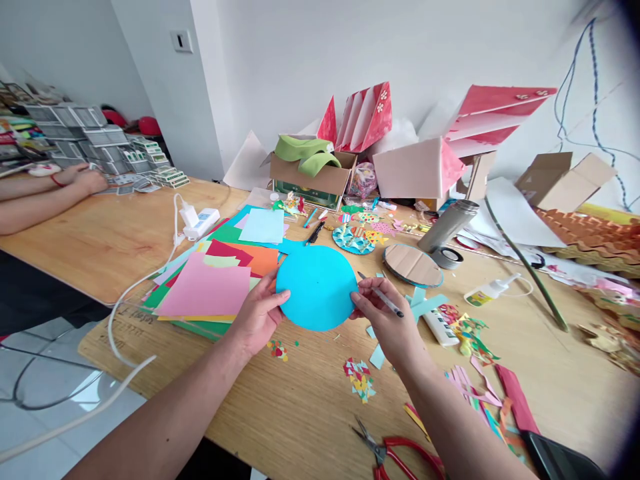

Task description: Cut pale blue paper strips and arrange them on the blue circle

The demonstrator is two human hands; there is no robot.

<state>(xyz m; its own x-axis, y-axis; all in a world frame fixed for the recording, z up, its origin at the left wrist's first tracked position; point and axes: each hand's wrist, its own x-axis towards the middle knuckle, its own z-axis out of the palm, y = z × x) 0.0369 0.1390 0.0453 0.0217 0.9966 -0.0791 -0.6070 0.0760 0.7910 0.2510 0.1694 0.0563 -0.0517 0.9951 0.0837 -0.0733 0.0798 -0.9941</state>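
A round disc of bright blue paper (318,293) is held up in front of me, above the table. My left hand (261,313) pinches its left edge between thumb and fingers. At the right edge, my right hand (386,317) grips the disc too, and a pen (388,302) lies across its fingers. A stack of coloured paper sheets (205,287) is just left of the disc. Behind the disc to the right sits a cardboard disc (413,264) with a blue rim. Small paper scraps (359,380) are scattered below my right hand.
Red-handled scissors (387,453) lie at the front edge. A glue bottle (490,291), tape roll (447,258) and metal flask (449,225) stand or lie right. A white cable (114,327) runs down the left. Another person's hands (86,179) work at the far left table.
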